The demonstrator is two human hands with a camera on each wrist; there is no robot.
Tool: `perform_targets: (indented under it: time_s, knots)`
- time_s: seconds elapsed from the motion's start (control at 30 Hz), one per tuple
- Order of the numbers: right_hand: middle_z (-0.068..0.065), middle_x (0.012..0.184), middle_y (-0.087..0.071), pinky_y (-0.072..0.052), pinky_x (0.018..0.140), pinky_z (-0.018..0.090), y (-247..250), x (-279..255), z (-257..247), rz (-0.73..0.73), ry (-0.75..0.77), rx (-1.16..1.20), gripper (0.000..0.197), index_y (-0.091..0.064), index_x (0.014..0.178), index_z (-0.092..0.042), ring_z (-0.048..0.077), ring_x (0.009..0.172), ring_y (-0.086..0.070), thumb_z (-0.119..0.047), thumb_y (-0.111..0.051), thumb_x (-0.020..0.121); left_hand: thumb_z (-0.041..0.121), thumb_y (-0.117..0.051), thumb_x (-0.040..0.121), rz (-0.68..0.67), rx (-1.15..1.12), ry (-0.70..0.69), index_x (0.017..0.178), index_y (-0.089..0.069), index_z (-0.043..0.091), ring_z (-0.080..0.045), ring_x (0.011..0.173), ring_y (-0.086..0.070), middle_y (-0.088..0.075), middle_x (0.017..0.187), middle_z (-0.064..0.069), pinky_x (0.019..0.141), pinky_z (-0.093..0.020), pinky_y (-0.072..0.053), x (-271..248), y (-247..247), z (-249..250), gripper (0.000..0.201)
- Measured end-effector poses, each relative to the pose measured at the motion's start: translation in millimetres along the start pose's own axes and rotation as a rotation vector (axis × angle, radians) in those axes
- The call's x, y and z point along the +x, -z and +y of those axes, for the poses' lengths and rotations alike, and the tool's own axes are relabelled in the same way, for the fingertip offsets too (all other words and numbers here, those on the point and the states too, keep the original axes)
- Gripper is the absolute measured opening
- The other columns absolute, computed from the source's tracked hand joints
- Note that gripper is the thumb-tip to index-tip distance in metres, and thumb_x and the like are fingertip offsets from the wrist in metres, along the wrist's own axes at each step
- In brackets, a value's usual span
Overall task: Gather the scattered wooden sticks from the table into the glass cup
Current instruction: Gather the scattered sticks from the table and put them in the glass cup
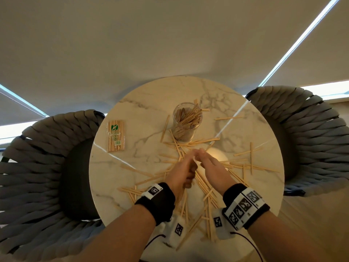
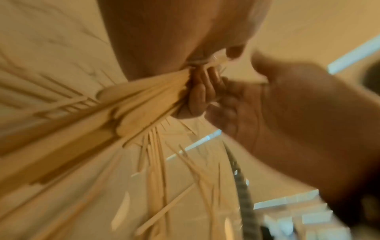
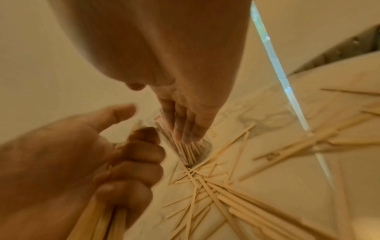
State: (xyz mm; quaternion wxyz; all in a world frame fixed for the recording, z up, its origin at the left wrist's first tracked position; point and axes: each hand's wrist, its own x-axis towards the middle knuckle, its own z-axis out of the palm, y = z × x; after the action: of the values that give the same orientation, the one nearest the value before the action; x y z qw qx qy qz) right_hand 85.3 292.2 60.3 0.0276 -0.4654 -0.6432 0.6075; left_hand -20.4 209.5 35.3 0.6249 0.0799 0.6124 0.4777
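Note:
The glass cup stands at the back middle of the round marble table, holding several wooden sticks. Many more sticks lie scattered in front of it and to the right. My left hand hovers just in front of the cup, fingers curled round a bundle of sticks that points back toward my wrist. My right hand is beside it with straight fingers, its tips meeting the left hand's tips. In the right wrist view the cup shows just beyond those fingers.
A sealed packet of sticks lies at the table's left. Woven grey chairs stand at the left and right. Loose sticks cover the near table edge between my wrists.

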Motion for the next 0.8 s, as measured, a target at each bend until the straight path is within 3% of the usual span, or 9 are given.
perform_targets:
  time_s: [0.03, 0.1, 0.23, 0.33, 0.4, 0.53, 0.67, 0.73, 0.8]
  knots:
    - [-0.012, 0.131, -0.063, -0.037, 0.113, 0.034, 1, 0, 5, 0.013, -0.011, 0.054, 0.061, -0.061, 0.133, -0.027, 0.005, 0.124, -0.055, -0.064, -0.026, 0.099, 0.082, -0.038, 0.089, 0.061, -0.120, -0.011, 0.061, -0.043, 0.024, -0.013, 0.047, -0.024, -0.030, 0.058, 0.004, 0.046, -0.027, -0.026, 3, 5, 6, 0.065]
    - [-0.007, 0.123, -0.070, -0.043, 0.108, 0.031, -2, -4, 19, -0.095, -0.100, 0.092, 0.066, -0.064, 0.129, -0.023, 0.005, 0.116, -0.062, -0.064, -0.022, 0.100, 0.081, -0.037, 0.091, 0.176, -0.329, -0.042, 0.056, -0.034, 0.024, -0.015, 0.044, -0.021, -0.023, 0.055, 0.003, 0.044, -0.027, -0.025, 8, 12, 17, 0.066]
    - [0.013, 0.102, -0.076, -0.057, 0.077, 0.027, -19, -14, 30, -0.260, -0.326, 0.213, 0.072, -0.069, 0.113, -0.005, 0.026, 0.092, -0.073, -0.059, -0.023, 0.103, 0.044, -0.043, 0.099, 0.290, -0.540, -0.155, 0.055, -0.034, 0.023, -0.015, 0.042, -0.018, -0.021, 0.052, 0.003, 0.043, -0.028, -0.022, 14, 11, 33, 0.049]
    - [0.012, 0.079, -0.069, -0.050, 0.060, 0.030, -25, -13, 32, -0.262, -0.412, 0.396, 0.070, -0.067, 0.101, -0.001, 0.022, 0.064, -0.063, -0.060, -0.029, 0.103, 0.033, -0.040, 0.096, 0.303, -0.577, -0.222, 0.059, -0.040, 0.022, -0.013, 0.042, -0.019, -0.024, 0.051, 0.003, 0.044, -0.029, -0.021, 13, 2, 37, 0.039]
    - [0.007, 0.070, -0.060, -0.038, 0.049, 0.028, -26, -11, 32, -0.243, -0.414, 0.478, 0.062, -0.063, 0.098, -0.006, 0.017, 0.051, -0.048, -0.060, -0.032, 0.102, 0.036, -0.041, 0.098, 0.314, -0.573, -0.209, 0.061, -0.043, 0.020, -0.013, 0.042, -0.020, -0.025, 0.051, 0.003, 0.043, -0.028, -0.022, 11, -8, 36, 0.041]
    - [0.004, 0.069, -0.057, -0.030, 0.045, 0.025, -28, -15, 38, -0.245, -0.383, 0.487, 0.063, -0.059, 0.100, -0.013, 0.013, 0.047, -0.040, -0.070, -0.032, 0.097, 0.050, -0.041, 0.103, 0.305, -0.458, -0.173, 0.065, -0.046, 0.018, -0.013, 0.042, -0.023, -0.027, 0.051, 0.001, 0.043, -0.027, -0.025, 8, -26, 34, 0.050]
    - [0.009, 0.082, -0.067, -0.046, 0.053, 0.026, -20, -21, 47, -0.330, -0.274, 0.334, 0.080, -0.060, 0.112, -0.010, 0.021, 0.063, -0.057, -0.079, -0.026, 0.091, 0.047, -0.044, 0.105, 0.389, -0.500, -0.275, 0.076, -0.046, 0.017, -0.012, 0.046, -0.021, -0.027, 0.058, 0.002, 0.041, -0.026, -0.021, 5, -17, 42, 0.042]
    - [0.009, 0.083, -0.063, -0.048, 0.053, 0.027, -13, -26, 52, -0.411, -0.164, 0.181, 0.056, -0.060, 0.105, -0.015, 0.020, 0.064, -0.056, -0.067, -0.046, 0.093, 0.056, -0.040, 0.105, 0.467, -0.546, -0.351, 0.089, -0.049, 0.016, -0.012, 0.047, -0.023, -0.029, 0.059, 0.004, 0.041, -0.027, -0.020, 5, -7, 48, 0.045]
    - [0.006, 0.076, -0.054, -0.042, 0.048, 0.027, -9, -28, 53, -0.479, -0.111, 0.093, 0.029, -0.059, 0.098, -0.018, 0.016, 0.055, -0.048, -0.042, -0.069, 0.086, 0.063, -0.035, 0.103, 0.505, -0.590, -0.358, 0.097, -0.051, 0.016, -0.012, 0.046, -0.024, -0.030, 0.059, 0.004, 0.041, -0.025, -0.021, 8, 0, 51, 0.049]
